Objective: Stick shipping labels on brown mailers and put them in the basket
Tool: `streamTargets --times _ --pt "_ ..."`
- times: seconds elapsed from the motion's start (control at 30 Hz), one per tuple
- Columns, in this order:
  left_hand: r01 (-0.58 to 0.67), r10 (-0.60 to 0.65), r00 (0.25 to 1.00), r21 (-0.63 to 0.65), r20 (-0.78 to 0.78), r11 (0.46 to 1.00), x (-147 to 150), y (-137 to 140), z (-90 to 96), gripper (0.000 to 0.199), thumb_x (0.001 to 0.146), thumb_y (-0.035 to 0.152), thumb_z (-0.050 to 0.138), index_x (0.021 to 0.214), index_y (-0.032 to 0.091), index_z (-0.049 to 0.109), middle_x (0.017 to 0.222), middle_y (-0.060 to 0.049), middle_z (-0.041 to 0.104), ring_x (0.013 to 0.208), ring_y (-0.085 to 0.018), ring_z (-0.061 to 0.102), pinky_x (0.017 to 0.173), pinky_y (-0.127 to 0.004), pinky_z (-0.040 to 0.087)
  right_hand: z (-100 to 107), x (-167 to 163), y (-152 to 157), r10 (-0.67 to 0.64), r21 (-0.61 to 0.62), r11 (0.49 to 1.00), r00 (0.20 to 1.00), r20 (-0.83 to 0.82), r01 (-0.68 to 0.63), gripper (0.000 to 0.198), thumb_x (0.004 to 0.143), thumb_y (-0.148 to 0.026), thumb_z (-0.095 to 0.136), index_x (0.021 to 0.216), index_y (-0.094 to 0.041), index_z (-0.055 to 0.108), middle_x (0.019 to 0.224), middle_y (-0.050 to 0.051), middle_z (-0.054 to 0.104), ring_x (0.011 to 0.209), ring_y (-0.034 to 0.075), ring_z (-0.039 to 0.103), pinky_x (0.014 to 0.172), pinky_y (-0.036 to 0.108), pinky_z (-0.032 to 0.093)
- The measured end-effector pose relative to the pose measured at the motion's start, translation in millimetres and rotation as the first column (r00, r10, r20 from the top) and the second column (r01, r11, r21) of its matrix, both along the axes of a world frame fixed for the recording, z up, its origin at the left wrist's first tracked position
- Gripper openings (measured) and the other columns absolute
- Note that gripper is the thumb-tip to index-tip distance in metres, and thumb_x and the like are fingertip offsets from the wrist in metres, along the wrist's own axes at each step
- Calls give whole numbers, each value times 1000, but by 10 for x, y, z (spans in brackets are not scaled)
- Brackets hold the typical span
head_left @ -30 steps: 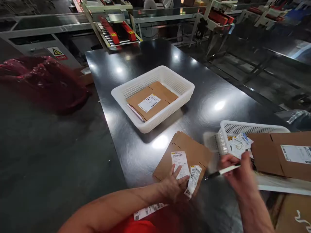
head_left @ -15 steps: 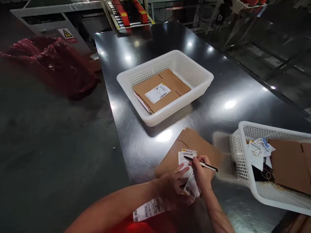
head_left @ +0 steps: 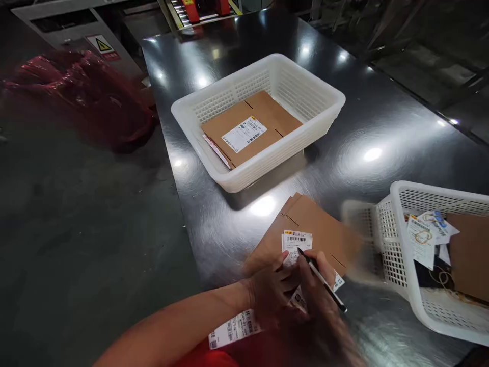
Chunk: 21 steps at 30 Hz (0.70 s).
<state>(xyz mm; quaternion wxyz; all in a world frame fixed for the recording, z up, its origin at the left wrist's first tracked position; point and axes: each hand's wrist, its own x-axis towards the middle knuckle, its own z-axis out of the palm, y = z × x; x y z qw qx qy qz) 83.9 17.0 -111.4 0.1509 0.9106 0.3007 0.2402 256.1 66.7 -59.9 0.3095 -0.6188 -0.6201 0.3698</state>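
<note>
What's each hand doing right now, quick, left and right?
Left hand: fingers pressed flat on the barcode label, pinning it to the flat cardboard.
Right hand: grip closed on the pen, its tip on the label.

head-worn view, forward-down, close over table (head_left: 382, 127)
</note>
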Motion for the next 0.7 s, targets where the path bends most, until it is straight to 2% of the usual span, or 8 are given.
streamTargets --times 0.1,0.17,0.27,0.33,0.43,0.5,0.57,0.7 --pt "-8 8 1000 57 14 998 -7 9 30 48 101 55 51 128 20 70 140 -14 66 151 -42 37 128 -74 0 30 -23 40 20 28 999 1000 14 -20 28 97 -46 61 85 -22 65 74 1 64 68 19 58 71 33 45" --pt "8 -8 1000 49 -5 999 -6 21 68 48 101 55 50 128 20 70 143 -13 65 147 -44 41 127 -75 2 14 -18 56 65 29 997 998 23 -66 27 96 -45 62 81 -22 66 73 1 63 68 19 57 69 33 43" --pt "-34 30 998 65 61 997 5 39 128 45 101 52 51 127 19 70 138 -12 67 141 -43 46 127 -73 8 -14 -5 59 106 -28 994 994 35 -105 26 94 -42 62 77 -22 63 71 0 61 67 18 55 66 32 41" --pt "-60 52 993 67 102 996 15 42 158 48 101 51 52 131 18 69 134 -12 69 138 -42 49 128 -71 12 -20 -3 55 94 -58 994 994 47 -92 26 95 -41 62 76 -22 61 70 -1 60 67 18 54 66 32 40" --pt "-53 50 995 37 88 998 20 31 173 49 100 49 53 136 19 67 132 -14 69 136 -41 51 128 -72 15 -11 -6 53 102 -5 995 993 53 -102 26 96 -41 60 78 -23 59 70 -1 59 67 18 54 68 32 39" --pt "-15 15 998 0 66 1000 15 18 165 46 99 49 53 133 22 69 132 -14 68 138 -42 50 126 -76 13 2 -12 55 114 35 993 992 43 -116 24 95 -40 59 78 -23 59 70 -1 57 67 18 53 70 33 39" --pt "5 -3 998 -30 61 1000 8 8 152 42 99 49 52 127 24 72 131 -13 68 141 -44 47 125 -78 12 18 -22 57 108 11 994 993 44 -108 23 95 -39 59 78 -22 59 71 0 58 69 19 54 71 33 40" --pt "-9 8 998 20 63 1000 9 16 140 42 100 50 53 121 20 73 134 -14 67 140 -44 47 125 -75 16 54 -32 65 37 -31 999 998 59 -35 26 95 -44 60 81 -22 61 73 1 61 71 19 55 71 34 39"
